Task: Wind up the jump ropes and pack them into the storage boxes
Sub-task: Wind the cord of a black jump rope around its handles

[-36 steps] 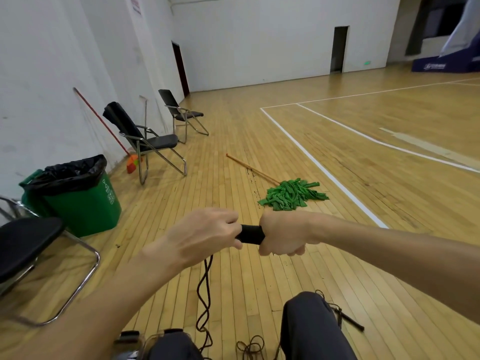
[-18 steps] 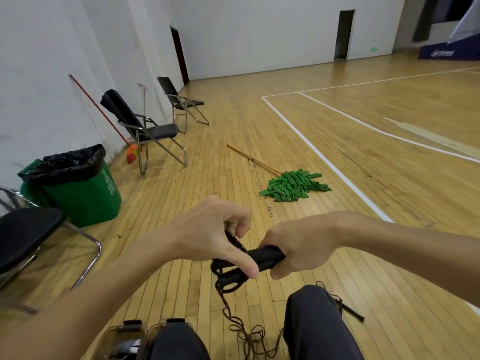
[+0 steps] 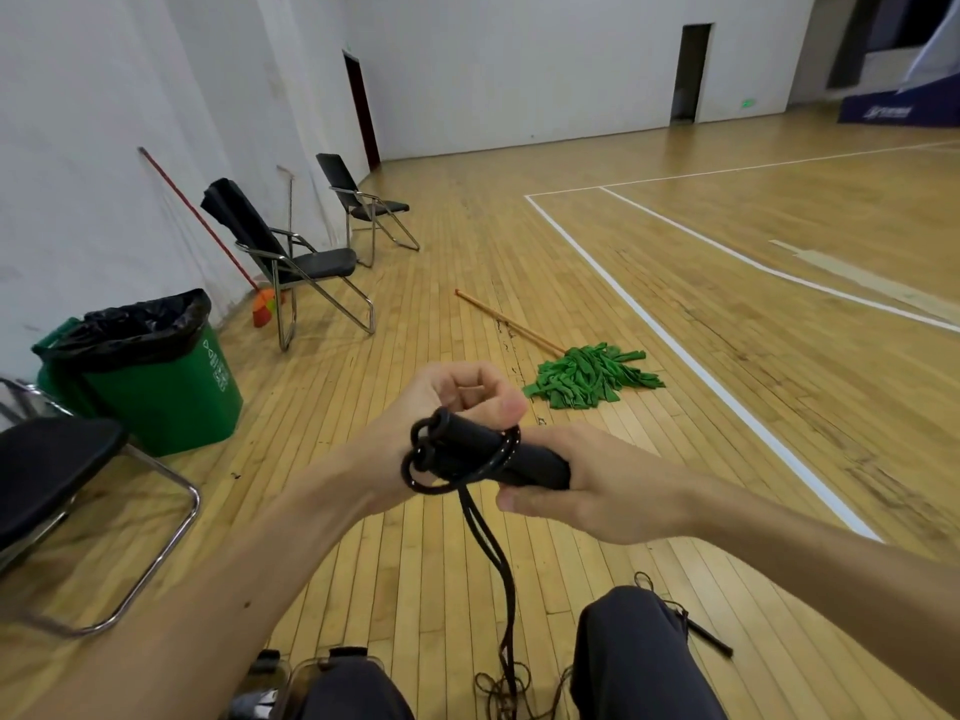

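Where the person's knees (image 3: 639, 662) fill the bottom edge, a clear storage box (image 3: 293, 678) sits on the wooden floor (image 3: 395, 574) beside the left one. Part of a second jump rope (image 3: 709, 639) lies just right of the right knee.

Above the knees, the right hand (image 3: 597, 491) grips two black handles (image 3: 498, 457) held side by side, its fingers wrapped under them and its thumb along the near side. The black cord (image 3: 488, 543) circles the handles in one loose turn. From there it hangs down in two strands to a tangle on the floor between the knees.

The left hand (image 3: 452, 407) is just behind the handles' free ends with its fingers curled into the palm. Its thumb tip sits where the cord crosses the handles; whether it pinches the cord cannot be told.

Farther out, a green mop (image 3: 592, 376) lies flat on the floor. To the left, a green bin (image 3: 171, 402) lined with a black bag stands near the wall. Folding chairs (image 3: 311, 262) stand beyond it, with a red-handled broom (image 3: 208, 226) leaning on the wall behind them. White court lines (image 3: 675, 330) run along the right.
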Tool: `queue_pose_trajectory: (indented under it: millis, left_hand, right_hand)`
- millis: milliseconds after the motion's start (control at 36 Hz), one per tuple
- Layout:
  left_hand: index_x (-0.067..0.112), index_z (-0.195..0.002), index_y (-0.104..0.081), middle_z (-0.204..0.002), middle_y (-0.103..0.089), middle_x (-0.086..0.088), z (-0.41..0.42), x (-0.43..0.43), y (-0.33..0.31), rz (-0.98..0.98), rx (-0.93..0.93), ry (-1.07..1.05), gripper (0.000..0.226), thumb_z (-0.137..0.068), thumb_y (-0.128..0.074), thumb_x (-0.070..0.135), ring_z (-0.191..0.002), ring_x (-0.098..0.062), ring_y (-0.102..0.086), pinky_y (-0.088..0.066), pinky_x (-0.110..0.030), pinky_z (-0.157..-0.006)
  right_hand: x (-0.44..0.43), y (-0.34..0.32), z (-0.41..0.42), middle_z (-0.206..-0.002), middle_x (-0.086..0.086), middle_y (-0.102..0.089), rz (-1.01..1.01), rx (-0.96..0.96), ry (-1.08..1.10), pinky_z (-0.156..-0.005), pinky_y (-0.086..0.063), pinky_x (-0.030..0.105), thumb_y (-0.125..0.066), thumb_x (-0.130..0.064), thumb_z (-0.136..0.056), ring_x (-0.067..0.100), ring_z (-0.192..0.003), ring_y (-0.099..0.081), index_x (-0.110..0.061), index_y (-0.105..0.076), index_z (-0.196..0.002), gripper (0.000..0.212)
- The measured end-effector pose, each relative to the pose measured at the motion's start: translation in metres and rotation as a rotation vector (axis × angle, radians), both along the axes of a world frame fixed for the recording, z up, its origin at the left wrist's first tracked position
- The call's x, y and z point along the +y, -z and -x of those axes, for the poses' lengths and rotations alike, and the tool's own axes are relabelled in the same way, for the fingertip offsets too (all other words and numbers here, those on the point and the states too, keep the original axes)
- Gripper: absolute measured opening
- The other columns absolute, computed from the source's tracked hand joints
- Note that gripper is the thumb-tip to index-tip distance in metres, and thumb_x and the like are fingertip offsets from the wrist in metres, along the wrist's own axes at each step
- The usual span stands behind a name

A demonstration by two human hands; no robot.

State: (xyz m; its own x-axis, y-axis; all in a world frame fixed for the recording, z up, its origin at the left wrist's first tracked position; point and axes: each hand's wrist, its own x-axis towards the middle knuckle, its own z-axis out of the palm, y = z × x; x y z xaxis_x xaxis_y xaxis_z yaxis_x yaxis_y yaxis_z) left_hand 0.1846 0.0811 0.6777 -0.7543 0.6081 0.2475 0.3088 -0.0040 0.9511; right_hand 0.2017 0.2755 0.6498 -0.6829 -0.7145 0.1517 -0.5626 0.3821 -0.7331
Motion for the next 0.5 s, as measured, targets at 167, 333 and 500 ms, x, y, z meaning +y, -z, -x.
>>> queue_pose_trajectory:
  millis: [167,333,500]
  left_hand:
    - [0.029,-0.084,-0.068,-0.089,-0.067,0.008,0.002,-0.010,0.001,0.112,0.112,-0.097,0.021,-0.092,-0.064,0.010,-0.090,-0.009,-0.065,-0.054,-0.026,-0.075]
    - [0.015,-0.101,-0.068,-0.072,-0.063,0.008,0.002,-0.011,0.001,0.231,0.109,-0.191,0.031,-0.095,-0.051,-0.010,-0.069,-0.001,-0.058,-0.051,-0.016,-0.065]
    - [0.002,-0.111,-0.064,-0.061,-0.052,0.002,0.004,-0.006,0.001,0.256,0.001,-0.255,0.024,-0.106,-0.043,0.012,-0.055,-0.007,-0.045,-0.041,-0.017,-0.054]
  right_hand:
    - [-0.002,0.015,0.007,-0.072,0.000,-0.055,0.129,0.098,0.096,-0.057,-0.041,0.031,-0.061,-0.029,-0.099,0.021,-0.059,-0.048,-0.031,-0.058,-0.098,0.004]
    - [0.002,0.018,0.016,-0.073,-0.003,-0.057,0.190,0.129,0.206,-0.057,-0.040,0.022,-0.062,-0.023,-0.100,0.012,-0.058,-0.048,-0.025,-0.063,-0.103,0.004]
    - [0.007,0.024,0.027,-0.068,-0.018,-0.055,0.195,0.161,0.340,-0.058,-0.038,0.016,-0.063,-0.025,-0.099,0.004,-0.058,-0.049,-0.026,-0.062,-0.105,0.006]
